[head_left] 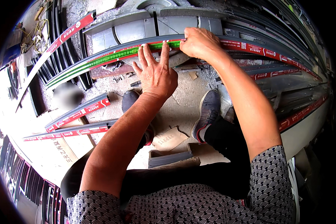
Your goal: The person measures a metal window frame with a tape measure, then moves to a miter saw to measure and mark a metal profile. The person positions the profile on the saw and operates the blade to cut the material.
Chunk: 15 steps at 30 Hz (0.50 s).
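A long grey metal profile (237, 45) with red printed film lies across the grey machine table (134, 30). Along its near side, left of centre, runs a green measuring strip (112, 57) with markings. My left hand (157, 74) is open, its spread fingertips pressing the strip against the profile. Just beyond the strip's right end, my right hand (202, 44) is closed at the profile, thumb and forefinger pinched together. Whatever sits in that pinch is hidden or too small to name.
Another red-filmed profile (65, 36) slants at the upper left. Shorter profile pieces (84, 111) lie on a board at the left. Stacked dark profiles (257, 30) fill the right. Between my shoes lie a cardboard scrap (170, 138) and a grey channel offcut (168, 160).
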Available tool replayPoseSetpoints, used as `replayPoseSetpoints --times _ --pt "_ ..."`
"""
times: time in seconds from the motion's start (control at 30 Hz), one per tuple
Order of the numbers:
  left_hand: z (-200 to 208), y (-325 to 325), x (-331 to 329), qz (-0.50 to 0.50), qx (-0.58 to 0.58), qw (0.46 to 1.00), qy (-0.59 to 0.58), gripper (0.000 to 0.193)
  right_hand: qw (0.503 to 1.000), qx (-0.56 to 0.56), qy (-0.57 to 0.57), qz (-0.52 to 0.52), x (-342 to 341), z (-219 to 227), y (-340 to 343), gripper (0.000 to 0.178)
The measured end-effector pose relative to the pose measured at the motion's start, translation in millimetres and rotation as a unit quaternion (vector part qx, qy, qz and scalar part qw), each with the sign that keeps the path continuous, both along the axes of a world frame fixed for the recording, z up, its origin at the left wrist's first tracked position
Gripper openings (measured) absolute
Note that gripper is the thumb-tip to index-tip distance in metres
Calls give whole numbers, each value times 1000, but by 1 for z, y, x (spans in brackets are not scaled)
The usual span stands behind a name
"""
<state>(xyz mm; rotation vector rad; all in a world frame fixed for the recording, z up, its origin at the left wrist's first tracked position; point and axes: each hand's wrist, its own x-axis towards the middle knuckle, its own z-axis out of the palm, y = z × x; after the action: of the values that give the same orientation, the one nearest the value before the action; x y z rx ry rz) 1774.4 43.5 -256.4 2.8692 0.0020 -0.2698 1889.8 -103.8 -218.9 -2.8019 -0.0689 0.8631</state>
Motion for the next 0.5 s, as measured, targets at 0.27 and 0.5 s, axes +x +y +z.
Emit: replayPoseSetpoints --times 0.27,0.5 --pt "-9 0 -3 -1 8 1000 -13 89 1000 5 -22 -2 -1 -6 -1 39" --pt "-11 0 -3 0 7 1000 -28 89 1000 1 -7 -11 -1 -1 1 38"
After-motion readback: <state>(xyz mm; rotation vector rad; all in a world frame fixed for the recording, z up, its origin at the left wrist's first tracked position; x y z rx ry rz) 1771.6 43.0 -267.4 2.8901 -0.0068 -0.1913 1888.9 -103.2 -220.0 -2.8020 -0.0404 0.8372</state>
